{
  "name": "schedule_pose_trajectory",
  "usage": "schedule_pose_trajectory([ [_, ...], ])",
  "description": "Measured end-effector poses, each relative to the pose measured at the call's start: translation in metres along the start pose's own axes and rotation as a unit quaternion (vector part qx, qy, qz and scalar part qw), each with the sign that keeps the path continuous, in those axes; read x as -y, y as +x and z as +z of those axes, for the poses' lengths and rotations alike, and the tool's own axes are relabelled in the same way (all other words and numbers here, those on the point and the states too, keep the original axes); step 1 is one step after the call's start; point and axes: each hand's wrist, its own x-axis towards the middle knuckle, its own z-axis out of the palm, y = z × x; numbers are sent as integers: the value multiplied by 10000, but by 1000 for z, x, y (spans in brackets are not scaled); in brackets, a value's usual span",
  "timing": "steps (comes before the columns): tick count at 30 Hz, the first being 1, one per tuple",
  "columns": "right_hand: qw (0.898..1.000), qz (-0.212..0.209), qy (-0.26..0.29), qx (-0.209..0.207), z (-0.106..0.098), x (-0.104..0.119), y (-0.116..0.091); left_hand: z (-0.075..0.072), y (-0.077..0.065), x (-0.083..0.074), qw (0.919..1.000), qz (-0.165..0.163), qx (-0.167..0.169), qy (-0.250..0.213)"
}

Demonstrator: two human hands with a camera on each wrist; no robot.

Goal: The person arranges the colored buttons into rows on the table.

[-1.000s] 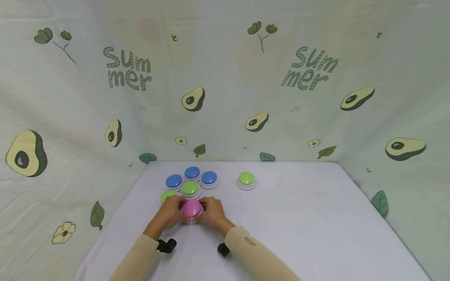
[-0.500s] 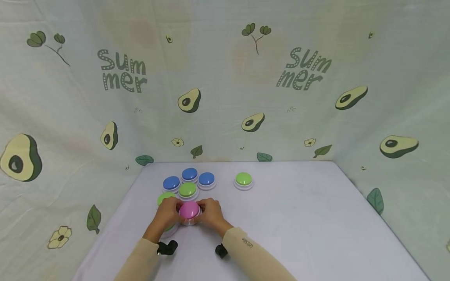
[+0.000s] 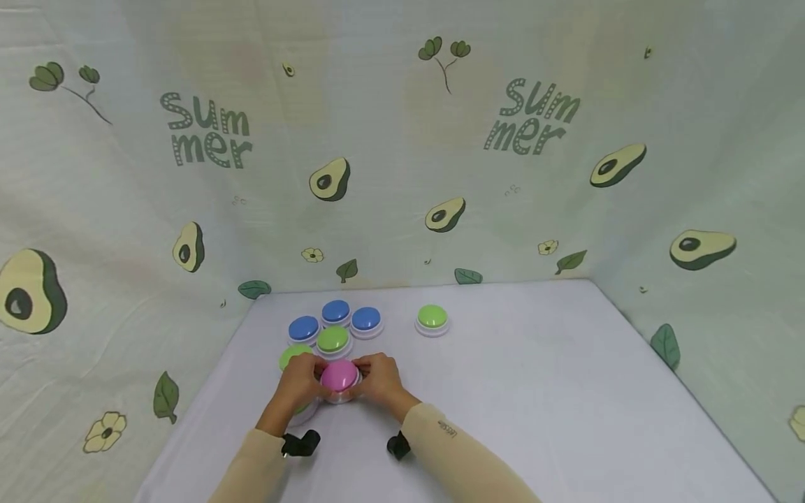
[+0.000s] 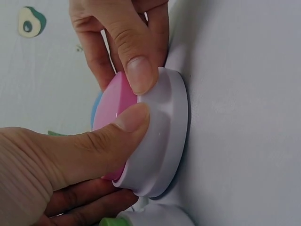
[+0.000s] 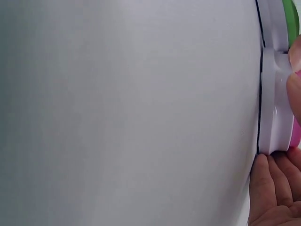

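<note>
Both hands hold one pink push button point(image 3: 339, 375) with a white round base point(image 4: 162, 136), its base flat at the tabletop. From the left, my left hand point(image 3: 300, 383) grips it, thumb on the base's near side and fingers round behind. My right hand point(image 3: 381, 381) grips the opposite side; its thumb tip lies close to the left one in the left wrist view. Beside the left hand are a green button point(image 3: 294, 355), partly covered, and another green button point(image 3: 305, 415), mostly hidden under that hand. A third green button point(image 3: 332, 339) sits just behind the pink one.
Three blue buttons, one at the left point(image 3: 304, 327), one at the back point(image 3: 336, 311) and one at the right point(image 3: 366, 318), stand behind the green ones. Farther right is a lone green button point(image 3: 432, 316). A printed cloth point(image 3: 390, 230) hangs behind the white table point(image 3: 534, 391).
The head view has shifted and tilted slightly. Both hands keep their hold on the pink button, which stays in the same place among the others.
</note>
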Motion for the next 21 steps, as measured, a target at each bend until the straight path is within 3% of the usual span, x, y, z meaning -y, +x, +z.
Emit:
schedule_pose_trajectory([
  [6,9997,-75,234,-31,-10,-6,-6,8,-2,-5,9995,135,-125,-246],
  [13,9957,172,906,13,-28,-15,-14,20,1,-18,9974,121,-127,-694],
  [21,9930,490,1044,-254,-56,-28,-19,45,12,-36,9924,547,-194,-1089],
])
